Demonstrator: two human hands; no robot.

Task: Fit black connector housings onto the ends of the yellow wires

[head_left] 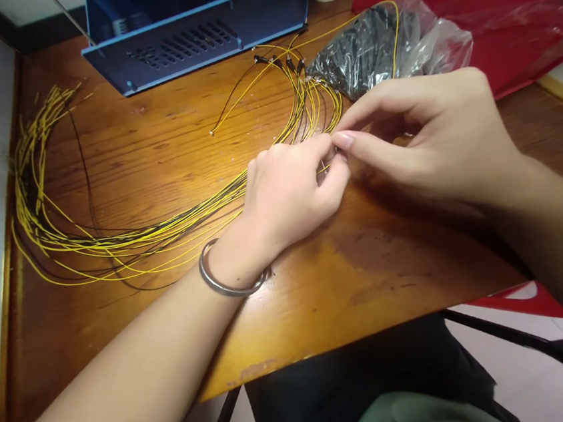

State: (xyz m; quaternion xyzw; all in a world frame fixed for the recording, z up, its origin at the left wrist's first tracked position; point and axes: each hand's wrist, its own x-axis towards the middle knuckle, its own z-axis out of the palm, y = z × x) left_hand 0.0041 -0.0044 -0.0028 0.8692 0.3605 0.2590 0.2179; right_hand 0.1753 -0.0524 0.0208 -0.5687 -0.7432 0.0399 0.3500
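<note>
Nearest the camera, the front edge of the wooden table (324, 327) cuts across above the person's lap, with a chair frame showing beneath it. Far left on the tabletop, a bundle of thin yellow cables (63, 240) loops wide toward the wall-side edge and sweeps right in a long arc to the middle. There the left hand (290, 193), a metal bangle (225, 277) on its wrist, rests knuckles-up on the wood with fingers curled in, pinching the strands where they gather. The right hand (434, 134) meets it fingertip to fingertip, thumb and forefinger nipped together at one cable end; what sits between them is too small to tell. The cables look light, limp and springy, prone to tangle and probably kink if bent hard, so a gentle pinch close to the tip seems the safest grip. Behind the hands lies a clear plastic bag (385, 45) of small dark parts; a blue metal box (197, 35) stands behind. Bare wood lies before the wrists, though the front edge is near.
</note>
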